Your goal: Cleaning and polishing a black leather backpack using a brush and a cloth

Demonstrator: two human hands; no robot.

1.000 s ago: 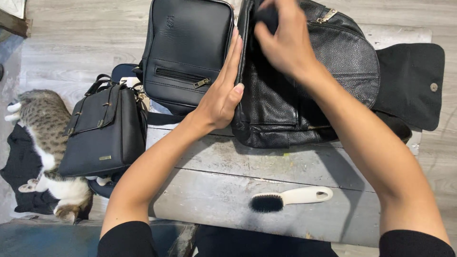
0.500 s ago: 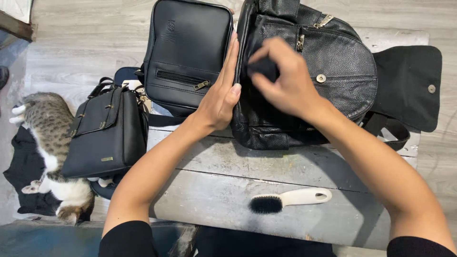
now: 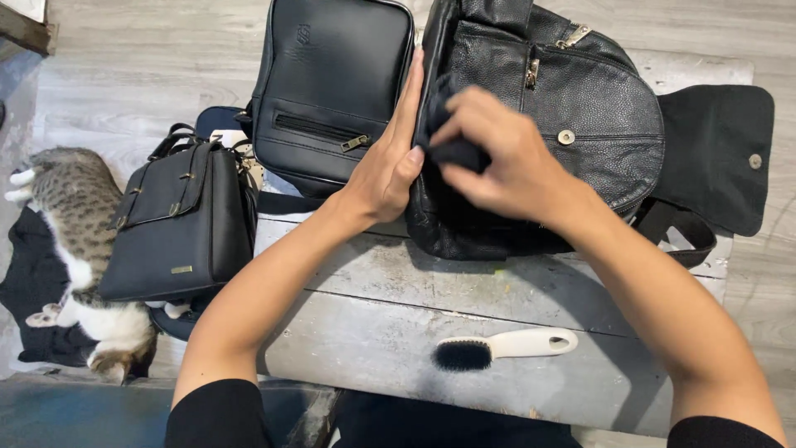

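Right fingers (image 3: 464, 124) pinched tight around a small dark pad (image 3: 458, 153), looks like a polishing cloth or sponge, can't tell which. Right hand (image 3: 506, 153) presses it onto the left front panel of the black pebbled-leather backpack (image 3: 597, 99), close to the side seam. Left hand (image 3: 390, 162) flat and open, fingers straight and together, grips nothing; its palm edge braces the backpack's left side, thumb tip touching the leather just beside the pad.

Backpack lies on the worn grey wooden bench (image 3: 464, 299), front up, its flap (image 3: 713, 149) thrown open to the right, snap stud showing. Strap (image 3: 688, 241) loops out below the flap.

To do this rub well, my read: keep the left hand firm against the side so the soft bag doesn't slide or buckle; keep pad pressure even, short overlapping strokes, work around the zip pull (image 3: 532, 73) and stud (image 3: 566, 137) rather than over them. Risk is skipping the fold near the seam where leather bunches.

Further out: black flat shoulder bag (image 3: 332, 75) touching the back of the left hand, a small black buckled handbag (image 3: 178, 224) off the bench's left edge. White-handled brush with black bristles (image 3: 506, 347) lies near the bench's near edge, well apart from both hands, untouched. Tabby-and-white cat (image 3: 83, 249) lies on the floor at left on dark cloth.
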